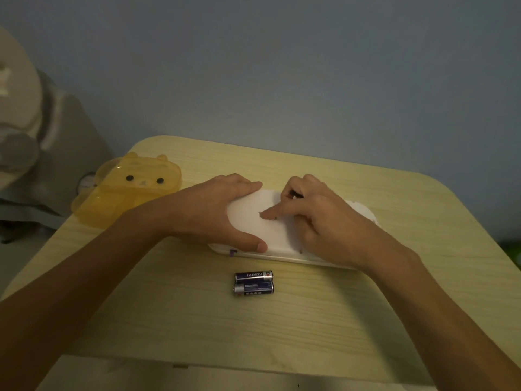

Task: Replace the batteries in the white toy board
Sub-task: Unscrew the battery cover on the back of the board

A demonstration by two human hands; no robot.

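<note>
Head view: left hand [214, 211] clasps the white rounded plastic toy board [251, 218] at its left end; right hand [318, 218] curls on top, its grasp unclear.

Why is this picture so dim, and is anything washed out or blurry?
Head view: weak yellowish light; the white toy board washes out featureless; the batteries are sharp; the grey fabric at left is blurred; shadows on the table are faint and soft.

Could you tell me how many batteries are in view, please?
2 batteries, side by side on the table in front of the board: one nearer it, one nearer the camera. Others may hide under the left hand or right hand.
</note>
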